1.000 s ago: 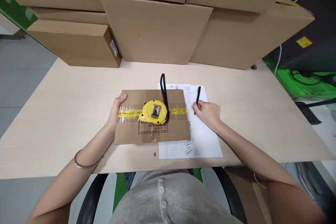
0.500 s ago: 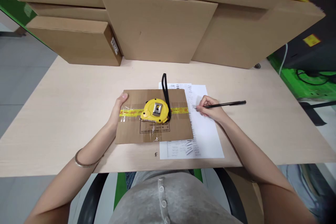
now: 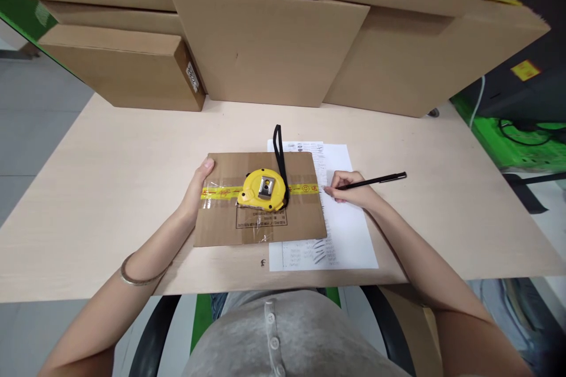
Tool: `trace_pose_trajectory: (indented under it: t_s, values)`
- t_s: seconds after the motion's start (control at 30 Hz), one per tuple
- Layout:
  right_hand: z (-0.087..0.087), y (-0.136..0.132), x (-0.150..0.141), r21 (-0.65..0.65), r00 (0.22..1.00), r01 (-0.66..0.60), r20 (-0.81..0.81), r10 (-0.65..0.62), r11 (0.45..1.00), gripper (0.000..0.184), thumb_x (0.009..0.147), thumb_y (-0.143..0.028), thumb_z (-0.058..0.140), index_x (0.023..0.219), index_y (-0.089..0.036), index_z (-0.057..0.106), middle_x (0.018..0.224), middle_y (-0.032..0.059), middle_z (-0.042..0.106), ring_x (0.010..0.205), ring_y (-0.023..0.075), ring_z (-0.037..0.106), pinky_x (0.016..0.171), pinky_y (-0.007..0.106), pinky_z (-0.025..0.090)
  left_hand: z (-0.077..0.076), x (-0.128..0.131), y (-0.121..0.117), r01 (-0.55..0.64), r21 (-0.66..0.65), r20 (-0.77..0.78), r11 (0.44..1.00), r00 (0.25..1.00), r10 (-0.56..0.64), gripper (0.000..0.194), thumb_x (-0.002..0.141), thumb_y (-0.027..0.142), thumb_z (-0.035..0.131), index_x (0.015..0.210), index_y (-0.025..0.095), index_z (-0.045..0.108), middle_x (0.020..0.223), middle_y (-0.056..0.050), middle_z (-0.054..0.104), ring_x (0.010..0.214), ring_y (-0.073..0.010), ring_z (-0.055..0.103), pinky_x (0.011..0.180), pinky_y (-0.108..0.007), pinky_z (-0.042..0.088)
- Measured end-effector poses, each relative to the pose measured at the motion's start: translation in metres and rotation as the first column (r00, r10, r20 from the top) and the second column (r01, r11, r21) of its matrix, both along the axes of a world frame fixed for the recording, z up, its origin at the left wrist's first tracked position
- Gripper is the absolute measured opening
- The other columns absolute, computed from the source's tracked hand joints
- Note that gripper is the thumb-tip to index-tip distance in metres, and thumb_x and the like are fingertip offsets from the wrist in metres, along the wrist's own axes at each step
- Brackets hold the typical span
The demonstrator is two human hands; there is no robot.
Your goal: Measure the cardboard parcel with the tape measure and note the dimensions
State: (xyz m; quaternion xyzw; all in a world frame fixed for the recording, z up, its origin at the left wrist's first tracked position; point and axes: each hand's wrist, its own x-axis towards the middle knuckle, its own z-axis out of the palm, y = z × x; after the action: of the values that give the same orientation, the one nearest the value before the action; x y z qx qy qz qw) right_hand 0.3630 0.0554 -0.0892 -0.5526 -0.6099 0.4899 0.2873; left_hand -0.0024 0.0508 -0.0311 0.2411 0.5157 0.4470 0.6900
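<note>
A flat cardboard parcel (image 3: 221, 224) with a yellow tape stripe lies in front of me on the wooden table (image 3: 110, 188). On it rests a yellow tape measure (image 3: 262, 189) with a black strap (image 3: 278, 147). My left hand (image 3: 197, 184) grips the parcel's left edge, thumb on top. My right hand (image 3: 350, 188) is closed round a black pen (image 3: 374, 181), its tip on a printed white sheet (image 3: 349, 235) that lies partly under the parcel's right side.
Large cardboard boxes (image 3: 265, 41) are stacked along the far side of the table. A smaller box (image 3: 119, 70) sits at the back left. Green and black equipment (image 3: 522, 129) stands to the right. My chair's black arms show below the table edge.
My right hand picked the pen up from the sheet, swung it to point right, and now has its tip on the paper near the parcel's edge. My left hand stayed on the parcel.
</note>
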Motion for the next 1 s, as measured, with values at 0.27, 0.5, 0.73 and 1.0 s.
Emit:
trace_pose_trajectory:
  t_s: [0.27,0.5,0.73,1.0]
  values:
    - [-0.0023,0.0008,0.002,0.001,1.0,-0.014,-0.01,0.014,1.0,0.041,0.073,-0.044,0.081,0.058,-0.022,0.049,0.045,-0.0035,0.054,0.039,0.0082,0.045,0.041,0.022,0.034,-0.0005,0.0007,0.0,0.003,0.028,-0.007,1.0,1.0,-0.002,0.052,0.085,0.057,0.06,0.117,0.018,0.07,0.093,-0.008,0.079,0.099,-0.0349,0.075,0.076,-0.04,0.064]
    - [-0.0028,0.001,0.0022,-0.004,0.999,-0.015,-0.029,0.015,1.0,0.043,0.074,-0.048,0.079,0.06,-0.021,0.049,0.047,-0.0027,0.056,0.04,0.0083,0.047,0.042,0.022,0.036,0.0038,0.0022,-0.0014,0.015,0.062,-0.048,0.998,0.999,-0.012,0.059,0.083,0.061,0.062,0.123,0.018,0.067,0.094,-0.009,0.08,0.098,-0.0363,0.076,0.079,-0.043,0.064]
    - [0.0006,0.0008,0.0008,-0.019,1.0,-0.011,-0.021,0.011,1.0,0.044,0.072,-0.048,0.081,0.059,-0.021,0.049,0.047,-0.0019,0.056,0.04,0.0085,0.047,0.041,0.022,0.037,-0.0004,0.0008,-0.0008,0.008,0.087,-0.01,0.996,1.0,-0.008,0.056,0.083,0.059,0.066,0.12,0.018,0.068,0.104,-0.01,0.08,0.102,-0.0346,0.075,0.085,-0.041,0.063]
    - [0.001,0.0011,0.0009,-0.022,1.0,0.004,-0.014,-0.004,1.0,0.045,0.071,-0.051,0.081,0.058,-0.021,0.05,0.046,-0.0015,0.056,0.04,0.009,0.048,0.04,0.022,0.038,-0.002,-0.0005,0.0006,-0.002,0.125,-0.012,0.992,1.0,0.004,0.046,0.083,0.056,0.067,0.11,0.019,0.07,0.102,-0.009,0.08,0.105,-0.0349,0.074,0.084,-0.039,0.062]
